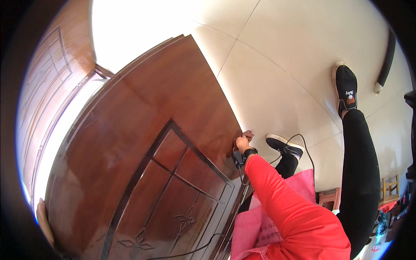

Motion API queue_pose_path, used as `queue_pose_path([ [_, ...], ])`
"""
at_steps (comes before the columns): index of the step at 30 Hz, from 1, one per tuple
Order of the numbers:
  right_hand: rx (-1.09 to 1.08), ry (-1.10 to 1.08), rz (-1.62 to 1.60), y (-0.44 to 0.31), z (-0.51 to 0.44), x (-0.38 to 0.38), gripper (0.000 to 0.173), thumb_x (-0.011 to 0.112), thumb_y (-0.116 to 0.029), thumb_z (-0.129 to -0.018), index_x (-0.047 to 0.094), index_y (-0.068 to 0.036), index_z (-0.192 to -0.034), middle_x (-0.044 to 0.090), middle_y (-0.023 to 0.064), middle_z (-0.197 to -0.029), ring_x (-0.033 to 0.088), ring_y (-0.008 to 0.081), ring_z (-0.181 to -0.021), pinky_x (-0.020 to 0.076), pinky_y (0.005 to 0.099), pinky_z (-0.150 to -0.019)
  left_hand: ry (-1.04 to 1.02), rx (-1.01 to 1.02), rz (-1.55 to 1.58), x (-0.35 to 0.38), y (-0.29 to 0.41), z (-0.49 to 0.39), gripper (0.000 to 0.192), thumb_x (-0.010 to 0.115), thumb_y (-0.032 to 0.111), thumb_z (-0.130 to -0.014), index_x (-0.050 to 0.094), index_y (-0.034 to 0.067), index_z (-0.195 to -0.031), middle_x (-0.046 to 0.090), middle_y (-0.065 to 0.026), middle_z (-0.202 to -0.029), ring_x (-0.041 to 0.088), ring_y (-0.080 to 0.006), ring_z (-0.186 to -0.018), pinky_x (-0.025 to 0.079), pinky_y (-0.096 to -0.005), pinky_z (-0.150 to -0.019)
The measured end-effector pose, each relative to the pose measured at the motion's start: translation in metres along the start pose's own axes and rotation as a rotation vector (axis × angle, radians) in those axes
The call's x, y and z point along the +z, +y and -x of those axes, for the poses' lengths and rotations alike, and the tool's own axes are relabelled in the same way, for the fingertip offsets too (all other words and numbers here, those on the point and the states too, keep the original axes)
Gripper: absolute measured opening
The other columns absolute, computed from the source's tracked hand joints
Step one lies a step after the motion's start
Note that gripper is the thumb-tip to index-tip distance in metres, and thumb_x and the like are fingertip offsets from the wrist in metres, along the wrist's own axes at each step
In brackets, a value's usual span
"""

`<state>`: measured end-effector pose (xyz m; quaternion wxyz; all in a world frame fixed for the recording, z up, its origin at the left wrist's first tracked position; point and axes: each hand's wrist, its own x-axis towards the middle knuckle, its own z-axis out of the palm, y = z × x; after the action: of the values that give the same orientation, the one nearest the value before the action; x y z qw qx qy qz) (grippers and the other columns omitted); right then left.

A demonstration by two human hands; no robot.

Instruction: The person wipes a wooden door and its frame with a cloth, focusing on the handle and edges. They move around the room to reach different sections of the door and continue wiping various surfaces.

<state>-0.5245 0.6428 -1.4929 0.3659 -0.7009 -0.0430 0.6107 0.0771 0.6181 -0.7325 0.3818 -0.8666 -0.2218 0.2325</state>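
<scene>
A brown panelled wooden door with carved dark lines and flower shapes fills the left and middle of the view. My right hand, under a red sleeve and a black wristband, grips a brown cloth at the door's edge nearest the floor. Beside that wrist hangs a small black device with a cable. At the far lower left, my left hand touches the door's opposite edge; its fingers are only partly visible, so its grip is unclear.
Another wooden door panel stands at the left, beside a bright opening. Pale floor tiles carry my two black shoes. A dark tube lies at right. A pink plastic stool and wooden chair stand lower right.
</scene>
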Motion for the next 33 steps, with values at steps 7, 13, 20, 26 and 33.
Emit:
queue_pose_path([
  [7, 0.307, 0.843, 0.469, -0.087, -0.068, -0.247, 0.045, 0.076, -0.017, -0.065, 0.068, -0.005, -0.108, 0.068, 0.0179, -0.103, 0.064, 0.0330, -0.096, 0.0467, 0.0513, -0.091, -0.077, 0.066, -0.039, 0.001, 0.013, 0.002, 0.067, 0.039, 0.052, -0.104, 0.056, -0.007, -0.130, 0.062, -0.0203, -0.126, 0.055, -0.0310, -0.121, 0.037, -0.0373, -0.106],
  [13, -0.404, 0.548, -1.208, -0.211, 0.071, -0.516, 0.054, 0.047, -0.004, -0.088, 0.047, -0.004, -0.143, 0.063, 0.0190, -0.121, 0.060, 0.0325, -0.111, 0.0480, 0.0383, -0.094, -0.140, -0.104, -0.368, 0.003, 0.066, 0.014, 0.081, 0.037, 0.063, -0.098, 0.060, -0.010, -0.123, 0.059, -0.0342, -0.124, 0.054, -0.0476, -0.121, 0.042, -0.0503, -0.102],
  [20, -0.978, 0.723, -0.519, -0.319, 0.296, -0.588, 0.023, 0.055, -0.007, -0.078, 0.069, -0.009, -0.095, 0.062, 0.0217, -0.113, 0.060, 0.0439, -0.096, 0.0496, 0.0588, -0.080, -0.125, -0.051, -0.364, -0.010, 0.091, 0.021, 0.065, 0.038, 0.052, -0.100, 0.067, -0.005, -0.108, 0.069, -0.0256, -0.110, 0.064, -0.0407, -0.108, 0.043, -0.0522, -0.100],
  [26, -1.177, 0.707, -0.543, -0.399, 0.415, -0.566, 0.036, 0.062, -0.006, -0.074, 0.067, -0.013, -0.108, 0.049, 0.0172, -0.134, 0.045, 0.0384, -0.120, 0.0365, 0.0543, -0.099, -0.060, 0.121, -0.321, -0.016, 0.076, 0.021, 0.041, 0.045, 0.032, -0.099, 0.066, -0.002, -0.106, 0.071, -0.0178, -0.102, 0.066, -0.0347, -0.102, 0.043, -0.0535, -0.096],
  [33, -1.116, 0.673, -0.291, -0.353, 0.365, -0.560, 0.032, 0.065, -0.006, -0.070, 0.065, -0.010, -0.103, 0.050, 0.0206, -0.126, 0.043, 0.0436, -0.125, 0.0359, 0.0555, -0.102, -0.091, 0.014, -0.182, -0.030, 0.087, 0.026, 0.035, 0.049, 0.030, -0.100, 0.065, -0.001, -0.101, 0.070, -0.0180, -0.102, 0.063, -0.0341, -0.105, 0.041, -0.0493, -0.096],
])
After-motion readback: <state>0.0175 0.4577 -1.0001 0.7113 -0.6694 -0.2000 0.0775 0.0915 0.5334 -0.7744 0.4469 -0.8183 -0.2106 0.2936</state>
